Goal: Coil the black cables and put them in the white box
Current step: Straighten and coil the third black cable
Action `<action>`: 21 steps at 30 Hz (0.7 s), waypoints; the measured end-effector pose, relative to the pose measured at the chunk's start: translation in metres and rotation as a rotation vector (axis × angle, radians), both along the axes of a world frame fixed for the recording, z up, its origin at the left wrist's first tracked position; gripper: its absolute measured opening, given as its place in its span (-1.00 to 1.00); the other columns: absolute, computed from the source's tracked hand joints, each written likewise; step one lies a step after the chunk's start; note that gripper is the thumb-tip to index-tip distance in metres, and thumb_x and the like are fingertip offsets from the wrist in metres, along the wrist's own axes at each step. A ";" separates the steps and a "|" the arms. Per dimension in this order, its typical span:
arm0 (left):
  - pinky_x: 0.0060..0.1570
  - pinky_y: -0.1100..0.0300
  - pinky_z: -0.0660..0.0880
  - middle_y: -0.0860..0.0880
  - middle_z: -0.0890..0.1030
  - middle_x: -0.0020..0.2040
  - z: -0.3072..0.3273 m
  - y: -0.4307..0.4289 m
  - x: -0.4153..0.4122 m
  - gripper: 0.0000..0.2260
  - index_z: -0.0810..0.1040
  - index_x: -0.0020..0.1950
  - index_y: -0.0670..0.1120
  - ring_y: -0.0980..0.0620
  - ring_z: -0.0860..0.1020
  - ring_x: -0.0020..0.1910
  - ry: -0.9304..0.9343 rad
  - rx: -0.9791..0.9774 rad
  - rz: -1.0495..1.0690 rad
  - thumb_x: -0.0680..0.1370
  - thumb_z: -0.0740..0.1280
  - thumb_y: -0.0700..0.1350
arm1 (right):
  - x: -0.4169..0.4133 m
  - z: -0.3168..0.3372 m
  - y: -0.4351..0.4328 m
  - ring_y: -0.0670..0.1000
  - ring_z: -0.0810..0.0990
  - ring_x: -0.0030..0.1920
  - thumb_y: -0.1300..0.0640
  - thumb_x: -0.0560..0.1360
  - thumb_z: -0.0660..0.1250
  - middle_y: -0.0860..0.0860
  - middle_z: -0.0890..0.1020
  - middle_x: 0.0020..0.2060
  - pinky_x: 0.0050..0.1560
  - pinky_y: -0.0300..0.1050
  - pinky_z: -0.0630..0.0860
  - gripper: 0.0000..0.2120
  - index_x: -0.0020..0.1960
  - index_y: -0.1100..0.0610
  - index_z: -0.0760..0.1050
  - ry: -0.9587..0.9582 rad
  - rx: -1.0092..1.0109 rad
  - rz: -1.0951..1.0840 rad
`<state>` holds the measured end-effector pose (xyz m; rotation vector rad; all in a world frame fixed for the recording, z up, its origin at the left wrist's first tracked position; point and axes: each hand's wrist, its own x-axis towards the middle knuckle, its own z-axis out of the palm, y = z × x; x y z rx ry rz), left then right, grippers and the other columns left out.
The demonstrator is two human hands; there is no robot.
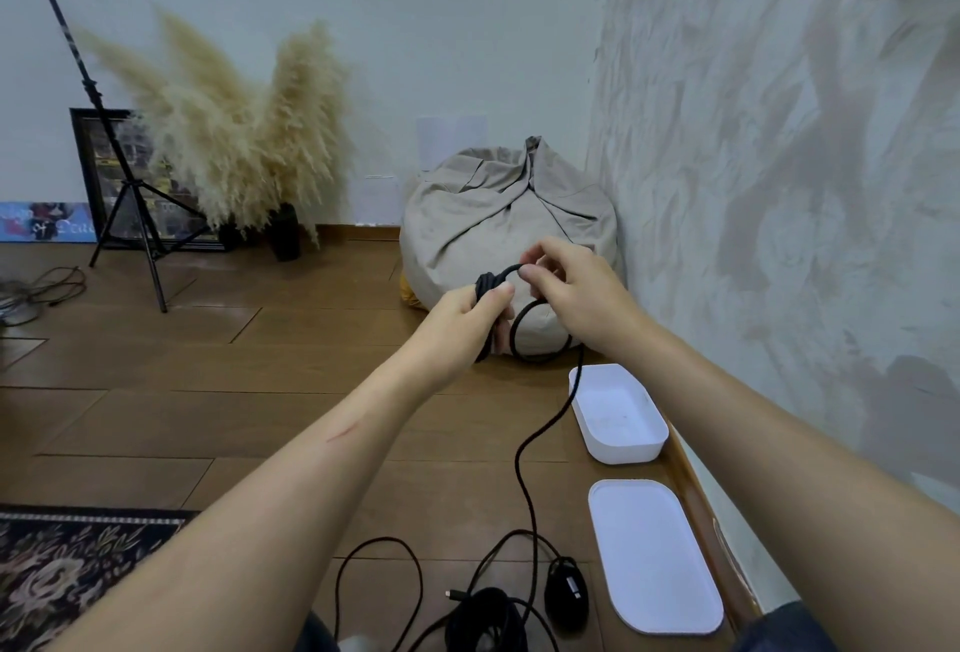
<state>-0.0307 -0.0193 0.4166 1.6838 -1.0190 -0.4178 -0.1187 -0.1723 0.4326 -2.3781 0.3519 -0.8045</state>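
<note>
Gripping a small coil (pixel 488 282) of black cable (pixel 520 460), the left hand (pixel 465 313) clamps the wound turns between thumb and curled fingers, up above the wooden floor (pixel 234 407). The right hand (pixel 576 287) sits just beside it, pinching the next loop at the top of the bundle (the two hands are almost touching). The loose tail drops from the hands, snakes past the open white box (pixel 647 435) by the wall, and runs down towards a dark cable heap (pixel 485 610) on the floor. The box lid (pixel 657 555) lies separate, nearer the camera.
</note>
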 end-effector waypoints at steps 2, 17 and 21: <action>-0.11 0.11 0.46 0.00 0.55 -0.31 0.003 -0.001 -0.002 -0.67 0.55 -0.09 -0.09 0.03 0.52 -0.28 0.164 -0.043 -0.060 0.69 0.19 0.10 | 0.000 0.002 0.000 -0.04 0.55 -0.22 0.02 0.62 0.30 -0.12 0.58 -0.28 -0.08 -0.02 0.48 -0.93 -0.03 -0.06 0.53 -0.041 -0.030 -0.005; 0.14 -0.01 0.43 0.00 0.52 -0.29 0.030 0.004 -0.007 -0.83 0.47 -0.04 -0.16 0.02 0.54 -0.22 0.462 -0.285 -0.331 0.60 0.31 -0.05 | 0.005 -0.012 0.002 -0.15 0.50 -0.27 0.24 0.62 0.11 -0.18 0.55 -0.33 -0.12 -0.10 0.44 -0.67 -0.10 -0.14 0.49 0.032 0.101 0.222; 0.05 0.09 0.48 -0.02 0.50 -0.24 0.038 0.000 -0.004 -0.84 0.46 -0.06 -0.14 0.01 0.54 -0.20 0.521 -0.442 -0.212 0.63 0.32 -0.07 | 0.013 -0.022 0.019 -0.19 0.52 -0.15 0.22 0.64 0.22 -0.12 0.57 -0.17 -0.04 -0.28 0.46 -0.91 0.02 0.05 0.46 0.211 0.088 0.240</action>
